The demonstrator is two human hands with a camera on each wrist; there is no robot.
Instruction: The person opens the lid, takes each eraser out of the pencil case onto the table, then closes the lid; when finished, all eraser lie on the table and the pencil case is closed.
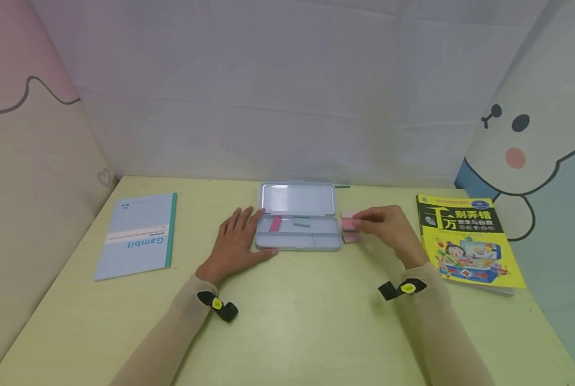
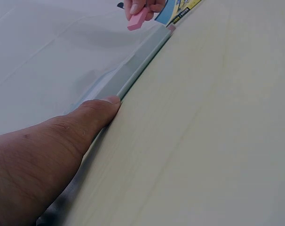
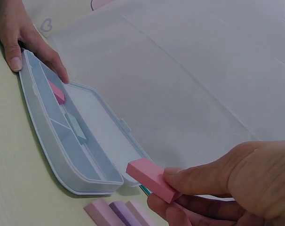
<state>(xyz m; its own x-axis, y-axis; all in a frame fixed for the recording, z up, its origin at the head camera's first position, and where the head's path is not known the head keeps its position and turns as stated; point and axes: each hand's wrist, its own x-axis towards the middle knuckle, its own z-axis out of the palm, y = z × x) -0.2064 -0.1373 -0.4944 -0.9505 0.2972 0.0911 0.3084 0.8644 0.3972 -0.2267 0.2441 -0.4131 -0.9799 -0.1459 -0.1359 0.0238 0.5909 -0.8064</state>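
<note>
A pale blue pencil case [image 1: 287, 242] lies with its lid [image 1: 297, 198] raised at the back. My left hand [image 1: 236, 244] rests at its left end, fingers spread and straight, thumb against the front edge. Between thumb and fingers, my right hand [image 1: 386, 228] pinches a pink eraser [image 3: 152, 178], held just beyond the case's right end. Inside the rear compartment lie a darker pink eraser [image 1: 275, 223] and a pale green eraser [image 1: 302, 221]. Below the held eraser, a dusty pink eraser [image 3: 105, 213], a purple one [image 3: 125, 213] and a pale pink one [image 3: 140, 212] sit side by side on the table.
To the left lies a Gambit notebook [image 1: 138, 236] with a teal spine. A yellow and black book [image 1: 471, 241] is to the right, beyond my right hand. Behind the table [image 1: 287, 321] hangs a white cloth [image 1: 278, 107]. A thin green strip [image 1: 343, 186] shows beside the lid.
</note>
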